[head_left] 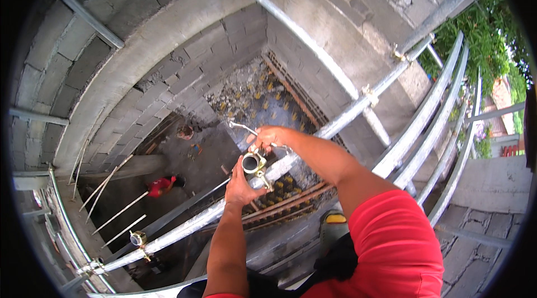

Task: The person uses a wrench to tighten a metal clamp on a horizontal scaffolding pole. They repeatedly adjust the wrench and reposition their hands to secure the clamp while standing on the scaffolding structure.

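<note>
Upper centre: shiny silver metal spanner point(243, 127) in the right hand point(266, 139), with fingers curled closed about its shaft; one end pointing out to the left, beyond the knuckles. Just below: brass-coloured metal scaffold clamp point(251, 164) with a round, ring-like opening turned toward the viewer, in the grasp of the left hand point(241, 185); fingers along the left side of the ring, thumb extended beneath, near a small bolt. Position of the clamp: at the long, pale grey metal pole point(338, 121), running diagonally from lower left to upper right; exact fit against the pole hidden by the hands.

Lower left: second brass-coloured clamp point(138, 237), near the same pole and well apart from both hands. Upper right: metal coupler point(370, 96) at a crossing of pipes. Right: several curved-looking pale metal pipes point(420, 113), with green foliage point(469, 32) beyond. Below the pole: grey floor point(215, 144), with a co-worker in a red top point(160, 186) at left, partly in shadow, near thin pale rods point(121, 216). Around: grey block wall point(235, 32). Lower right: red sleeve point(397, 236) on the right arm. Lower centre: dark shoe with yellow patch point(335, 218).
</note>
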### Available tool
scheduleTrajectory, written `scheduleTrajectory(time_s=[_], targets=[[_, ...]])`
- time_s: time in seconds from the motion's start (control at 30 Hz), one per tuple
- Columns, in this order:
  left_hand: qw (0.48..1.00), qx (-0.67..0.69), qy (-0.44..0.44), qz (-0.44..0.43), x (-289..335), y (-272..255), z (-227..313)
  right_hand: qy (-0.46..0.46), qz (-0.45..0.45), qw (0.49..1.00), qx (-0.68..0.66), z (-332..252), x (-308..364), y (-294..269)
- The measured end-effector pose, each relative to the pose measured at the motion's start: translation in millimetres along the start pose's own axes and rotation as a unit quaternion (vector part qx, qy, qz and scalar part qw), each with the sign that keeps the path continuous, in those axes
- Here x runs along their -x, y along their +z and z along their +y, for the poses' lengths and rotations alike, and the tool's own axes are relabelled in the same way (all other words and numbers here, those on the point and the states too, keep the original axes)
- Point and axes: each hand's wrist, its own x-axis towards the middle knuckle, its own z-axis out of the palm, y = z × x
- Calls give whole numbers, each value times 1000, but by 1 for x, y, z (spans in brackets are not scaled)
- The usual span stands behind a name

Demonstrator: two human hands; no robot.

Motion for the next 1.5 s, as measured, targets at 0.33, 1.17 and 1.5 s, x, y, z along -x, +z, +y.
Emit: scheduleTrajectory(time_s=[0.33, 1.17, 1.5], targets=[[1000, -15, -11, -13, 9, -8, 1, 11, 73, 993, 88, -3, -11, -1], [998, 20, 7, -56, 9, -9, -23, 35, 180, 942, 280, -47, 16, 51], [998, 20, 6, -61, 5, -12, -21, -40, 165, 904, 393, -51, 14, 34]])
